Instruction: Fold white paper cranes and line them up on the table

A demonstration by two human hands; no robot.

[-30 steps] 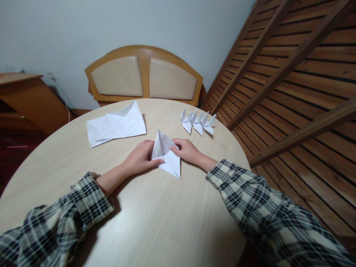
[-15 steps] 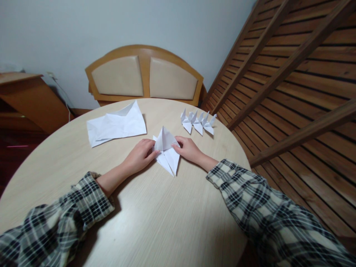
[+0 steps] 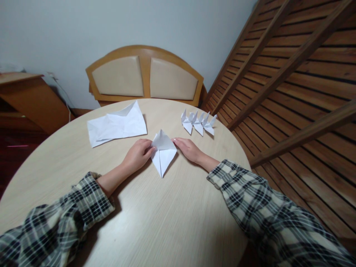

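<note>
A folded white origami paper (image 3: 164, 157), diamond-shaped with a seam down its lower half, lies in the middle of the table. Its left corner is pinched by my left hand (image 3: 139, 152), the thumb on top and the fingers at the edge. My right hand (image 3: 188, 149) rests at the right corner with its fingers stretched out, the tips at or just beside the paper. Whether they touch it I cannot tell. Beyond my right hand stand several small folded paper cranes (image 3: 198, 123) in a row.
Loose white paper sheets (image 3: 119, 124) lie at the back left of the round table (image 3: 167, 222). Behind it is a wooden headboard with cream panels (image 3: 174, 78). A slatted wooden structure (image 3: 292, 92) rises on the right, and a wooden desk (image 3: 30, 96) stands at the left.
The folded paper has turned a little and shifted left, its lower point now nearer my left side. My right thumb has come off the paper and the right fingers have straightened.
</note>
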